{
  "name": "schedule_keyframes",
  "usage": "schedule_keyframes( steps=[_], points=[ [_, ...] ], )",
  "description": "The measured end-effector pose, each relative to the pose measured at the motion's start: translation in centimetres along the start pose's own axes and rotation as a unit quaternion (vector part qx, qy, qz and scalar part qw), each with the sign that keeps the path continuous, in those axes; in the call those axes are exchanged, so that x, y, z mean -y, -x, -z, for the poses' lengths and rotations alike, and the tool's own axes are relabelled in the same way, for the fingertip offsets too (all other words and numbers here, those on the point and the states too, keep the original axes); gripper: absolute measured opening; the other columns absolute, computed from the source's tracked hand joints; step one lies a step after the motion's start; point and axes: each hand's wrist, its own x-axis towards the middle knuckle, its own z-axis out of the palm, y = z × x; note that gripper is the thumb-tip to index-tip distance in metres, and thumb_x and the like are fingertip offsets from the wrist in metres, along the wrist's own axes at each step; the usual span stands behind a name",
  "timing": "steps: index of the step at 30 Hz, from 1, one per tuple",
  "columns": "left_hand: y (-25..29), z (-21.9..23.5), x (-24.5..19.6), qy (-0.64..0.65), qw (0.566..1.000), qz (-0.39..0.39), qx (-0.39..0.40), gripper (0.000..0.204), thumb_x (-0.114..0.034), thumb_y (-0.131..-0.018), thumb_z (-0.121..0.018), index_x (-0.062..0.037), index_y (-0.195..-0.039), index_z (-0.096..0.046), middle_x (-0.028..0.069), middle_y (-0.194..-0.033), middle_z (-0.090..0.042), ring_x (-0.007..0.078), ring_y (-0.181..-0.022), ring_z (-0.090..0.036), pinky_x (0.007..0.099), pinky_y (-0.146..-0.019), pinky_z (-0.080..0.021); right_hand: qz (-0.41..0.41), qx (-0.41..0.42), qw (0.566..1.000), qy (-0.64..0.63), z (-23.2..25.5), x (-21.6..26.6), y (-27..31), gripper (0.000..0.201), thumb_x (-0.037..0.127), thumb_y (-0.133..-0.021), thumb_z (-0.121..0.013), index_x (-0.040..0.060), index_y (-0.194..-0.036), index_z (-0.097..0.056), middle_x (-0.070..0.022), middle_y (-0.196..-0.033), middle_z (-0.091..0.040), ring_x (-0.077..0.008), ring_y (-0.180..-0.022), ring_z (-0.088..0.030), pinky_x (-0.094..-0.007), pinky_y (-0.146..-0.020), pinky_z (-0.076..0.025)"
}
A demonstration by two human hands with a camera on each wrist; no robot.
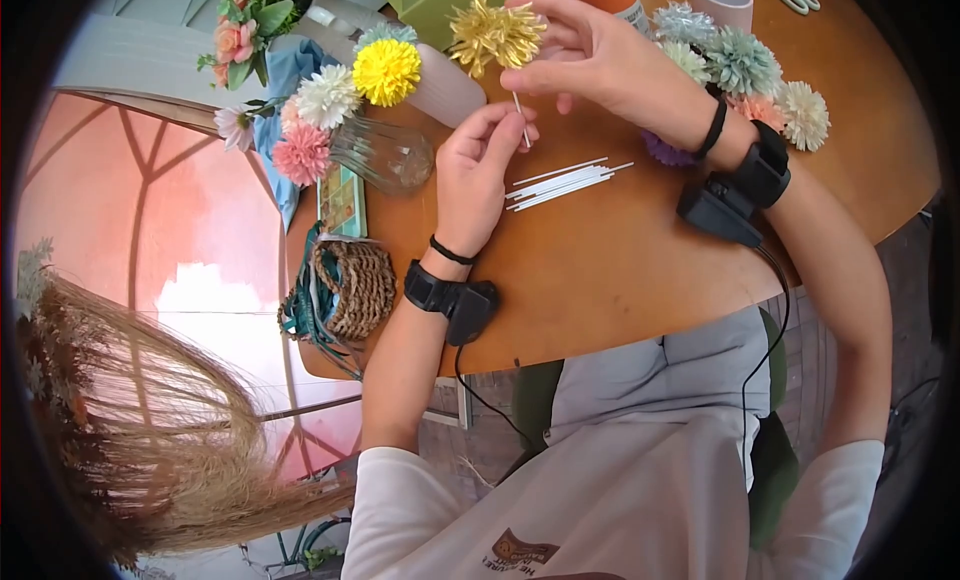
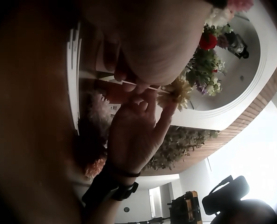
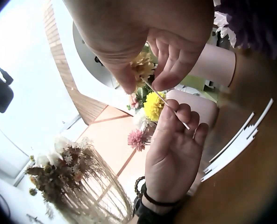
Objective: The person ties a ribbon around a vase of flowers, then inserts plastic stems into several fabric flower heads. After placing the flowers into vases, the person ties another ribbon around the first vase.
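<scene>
A gold artificial flower [image 1: 495, 35] with shiny pointed petals sits on the end of a thin white stick [image 1: 522, 120]. My left hand [image 1: 478, 170] pinches that stick between thumb and fingertips, below the bloom. Beside the flower is my right hand [image 1: 610, 65], thumb and fingers spread apart at the edge of the petals. From the right wrist view, the gold flower [image 3: 142, 67] shows between the right thumb and fingers, and the stick [image 3: 168, 105] runs down across the left fingers. Under the hands, several loose white sticks [image 1: 560, 185] lie on the wooden table [image 1: 600, 280].
On the left stand a ribbed glass vase [image 1: 385, 155], a yellow pompom flower [image 1: 387, 72] and a woven basket [image 1: 360, 290]. More pale flowers [image 1: 742, 60] lie at the right near a cup [image 1: 722, 2]. A green box [image 1: 425, 10] is at the back.
</scene>
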Motion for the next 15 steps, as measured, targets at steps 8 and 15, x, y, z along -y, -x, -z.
schedule_keyframes(
  steps=[8, 15],
  points=[
    [-0.1, -0.1, -0.7, -0.037, 0.998, 0.015, -0.038, 0.019, -0.011, -0.101, -0.063, 0.0036, -0.111, -0.068, 0.0028, -0.098, -0.068, 0.0089, -0.093, -0.06, 0.0233, -0.087, -0.046, -0.024, 0.064, 0.994, -0.08, 1.4, 2.2, 0.2, 0.081, 0.023, -0.092, -0.077, 0.0006, -0.154, -0.031, -0.0042, -0.121, -0.065, -0.0089, -0.095, -0.063, -0.0263, -0.077, -0.055],
    [-0.1, 0.0, -0.6, -0.05, 0.997, 0.017, -0.048, 0.018, -0.011, -0.1, -0.066, 0.0017, -0.112, -0.068, 0.0023, -0.101, -0.069, 0.0086, -0.089, -0.061, 0.0245, -0.084, -0.049, 0.052, -0.007, 0.998, 0.02, 0.8, 0.6, -0.4, 0.044, 0.037, -0.092, -0.074, 0.0041, -0.121, -0.071, -0.0026, -0.085, -0.069, -0.0079, -0.068, -0.062, -0.022, -0.065, -0.05]
  ],
)
